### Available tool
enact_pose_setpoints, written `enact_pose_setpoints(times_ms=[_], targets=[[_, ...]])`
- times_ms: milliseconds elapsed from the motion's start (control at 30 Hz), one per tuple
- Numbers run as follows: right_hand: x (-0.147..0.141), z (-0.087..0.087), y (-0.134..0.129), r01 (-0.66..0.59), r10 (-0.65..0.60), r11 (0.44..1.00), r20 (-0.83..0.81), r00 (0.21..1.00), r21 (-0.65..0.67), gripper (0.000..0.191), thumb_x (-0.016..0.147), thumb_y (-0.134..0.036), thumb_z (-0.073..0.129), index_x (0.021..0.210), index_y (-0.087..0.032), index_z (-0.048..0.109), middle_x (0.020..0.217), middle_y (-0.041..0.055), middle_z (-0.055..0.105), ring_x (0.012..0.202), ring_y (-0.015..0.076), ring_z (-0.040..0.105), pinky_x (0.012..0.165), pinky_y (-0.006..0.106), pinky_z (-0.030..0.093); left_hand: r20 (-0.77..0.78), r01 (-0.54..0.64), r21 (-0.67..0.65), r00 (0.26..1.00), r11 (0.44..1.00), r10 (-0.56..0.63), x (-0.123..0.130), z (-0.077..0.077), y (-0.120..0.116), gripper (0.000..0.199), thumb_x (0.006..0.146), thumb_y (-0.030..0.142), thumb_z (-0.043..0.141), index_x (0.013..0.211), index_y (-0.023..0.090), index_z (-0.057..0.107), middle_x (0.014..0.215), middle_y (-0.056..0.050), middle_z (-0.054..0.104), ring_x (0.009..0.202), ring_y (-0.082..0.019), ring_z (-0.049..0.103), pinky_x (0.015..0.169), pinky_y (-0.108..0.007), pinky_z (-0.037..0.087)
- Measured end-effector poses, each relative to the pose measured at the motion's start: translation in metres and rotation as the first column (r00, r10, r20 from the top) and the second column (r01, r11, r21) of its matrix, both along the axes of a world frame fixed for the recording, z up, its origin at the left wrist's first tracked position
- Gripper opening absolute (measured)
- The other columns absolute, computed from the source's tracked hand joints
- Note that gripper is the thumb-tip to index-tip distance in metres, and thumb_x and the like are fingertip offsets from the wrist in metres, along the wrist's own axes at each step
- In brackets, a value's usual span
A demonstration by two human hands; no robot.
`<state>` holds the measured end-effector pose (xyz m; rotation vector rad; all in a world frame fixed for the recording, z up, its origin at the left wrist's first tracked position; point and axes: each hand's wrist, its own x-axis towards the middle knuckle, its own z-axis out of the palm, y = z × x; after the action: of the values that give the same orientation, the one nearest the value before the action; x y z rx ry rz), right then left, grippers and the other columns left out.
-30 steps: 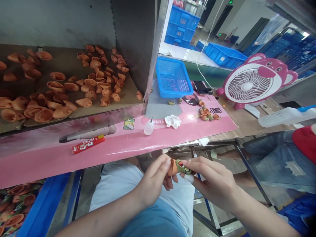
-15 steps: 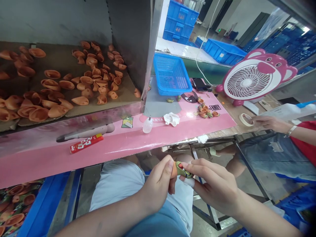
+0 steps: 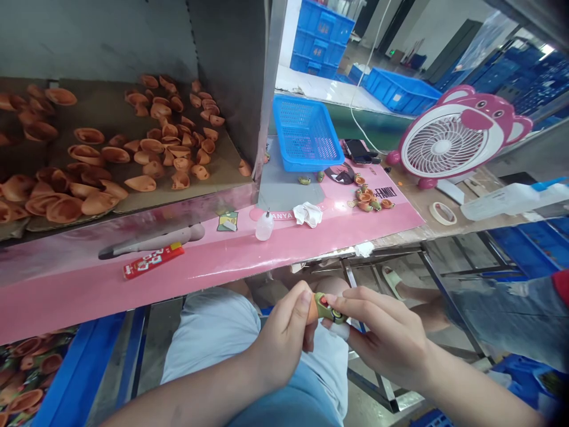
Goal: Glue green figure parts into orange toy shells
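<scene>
1. Fingers (image 3: 303,300) pinching at both ends! Left hand (image 3: 284,332) and right hand (image 3: 389,323) grip the green-and-orange figurine (image 3: 329,308) above the lap (image 3: 208,341).
2. Orange end (image 3: 313,311): its hollow, visible a second ago, is now hidden, suggesting a firmer hold.

"What sort of place is this?"
"A factory workshop: hollow orange pieces (image 3: 153,145) lie heaped by the dozen on cardboard (image 3: 226,157)."
"And around the workbench (image 3: 422,200)?"
"Stacked blue plastic crates (image 3: 320,40) behind, and another person's denim-clad leg (image 3: 511,317) beside it."
</scene>
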<state>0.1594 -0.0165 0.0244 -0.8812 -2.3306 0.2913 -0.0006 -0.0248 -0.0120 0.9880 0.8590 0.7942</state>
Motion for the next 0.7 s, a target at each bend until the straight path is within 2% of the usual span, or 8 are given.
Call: enact_pose_setpoints(times_ms=[467, 700], targets=[[0.0016, -0.0024, -0.0024, 0.015, -0.015, 0.999, -0.001, 1.000, -0.047, 0.037, 0.074, -0.001, 0.049, 0.108, -0.015, 0.050, 0.081, 0.0044, 0.061, 0.075, 0.0124, 0.060, 0.064, 0.022, 0.051, -0.005, 0.009, -0.013, 1.000, 1.000, -0.009, 0.0018, -0.0014, 0.0009, 0.037, 0.088, 0.046, 0.022, 0.067, 0.020, 0.038, 0.052, 0.005, 0.039, 0.049, -0.010, 0.040, 0.052, -0.024, 0.036], [0.0012, -0.0060, -0.0019, 0.032, -0.032, 0.999, 0.010, 0.999, -0.020, 0.036, 0.073, 0.000, 0.051, 0.107, -0.013, 0.052, 0.080, 0.0045, 0.061, 0.074, 0.0115, 0.059, 0.066, 0.021, 0.051, -0.024, 0.000, -0.005, 1.000, 1.000, 0.000, 0.0022, -0.0050, 0.0018, 0.038, 0.089, 0.045, 0.022, 0.066, 0.020, 0.038, 0.049, 0.005, 0.038, 0.048, -0.010, 0.039, 0.053, -0.024, 0.035]])
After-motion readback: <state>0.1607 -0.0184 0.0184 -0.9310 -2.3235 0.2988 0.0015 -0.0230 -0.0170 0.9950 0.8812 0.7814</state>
